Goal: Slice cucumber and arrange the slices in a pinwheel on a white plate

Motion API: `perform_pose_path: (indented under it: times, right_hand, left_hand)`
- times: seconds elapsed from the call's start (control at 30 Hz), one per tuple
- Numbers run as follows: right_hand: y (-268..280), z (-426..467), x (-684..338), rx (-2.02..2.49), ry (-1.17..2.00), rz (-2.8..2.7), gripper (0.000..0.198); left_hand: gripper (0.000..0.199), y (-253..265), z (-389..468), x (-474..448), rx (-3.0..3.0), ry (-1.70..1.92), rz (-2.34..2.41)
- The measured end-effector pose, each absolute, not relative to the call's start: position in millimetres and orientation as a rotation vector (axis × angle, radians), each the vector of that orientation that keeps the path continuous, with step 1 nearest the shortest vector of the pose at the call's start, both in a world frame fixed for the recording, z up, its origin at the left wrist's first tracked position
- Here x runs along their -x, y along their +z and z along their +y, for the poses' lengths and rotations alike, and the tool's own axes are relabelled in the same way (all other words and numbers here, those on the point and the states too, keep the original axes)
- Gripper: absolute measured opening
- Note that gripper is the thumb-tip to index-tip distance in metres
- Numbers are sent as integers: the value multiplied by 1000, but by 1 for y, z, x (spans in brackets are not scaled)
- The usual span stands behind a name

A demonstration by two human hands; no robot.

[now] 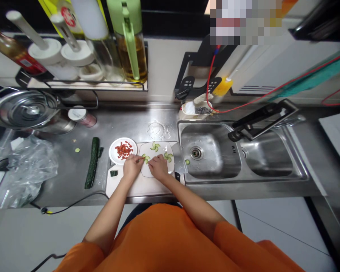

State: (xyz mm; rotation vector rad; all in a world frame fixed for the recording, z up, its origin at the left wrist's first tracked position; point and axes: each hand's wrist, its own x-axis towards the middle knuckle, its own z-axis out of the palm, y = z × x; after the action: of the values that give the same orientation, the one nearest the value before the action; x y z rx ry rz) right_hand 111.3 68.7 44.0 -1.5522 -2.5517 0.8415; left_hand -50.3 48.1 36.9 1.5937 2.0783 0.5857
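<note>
A: Where are the cucumber slices (155, 146)?

B: In 3 small groups on the square plate (144, 148), which rests on the cutting board (116, 185). The hands are at the left group.

A: And the grip?

B: The left hand (132, 166) has its thumb and fingertips drawn together at the plate's left side. I can't tell whether anything is pinched there. The right hand (158, 167) has its fingertips down by the slices — whether they grasp a slice or only steady it, I can't tell.

A: The step looks like arranging that left group. How would you do it well?

B: Let 1 hand hold the slices lightly while the other nudges — damp cucumber probably slides easily. Match the curve and overlap of the far group, and keep the spacing between all 3 even.

A: Any hazards nearby?

B: The white dish (112, 152) of red pieces (123, 150) sits just left of the plate, by the left hand, so keep that wrist clear. Mind the knife (182, 158) on the right too; a forearm could brush it.
</note>
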Motion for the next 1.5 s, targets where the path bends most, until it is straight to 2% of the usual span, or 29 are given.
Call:
perform_pose_path:
  times: [0.7, 1.5]
  right_hand:
    - [52, 76, -104, 1567, 847, -2503, 28]
    - [42, 81, -100, 1565, 916, -2423, 30]
  left_hand:
    - [15, 43, 51, 39, -1631, 507, 2141]
    - [18, 37, 50, 44, -1610, 588, 2070]
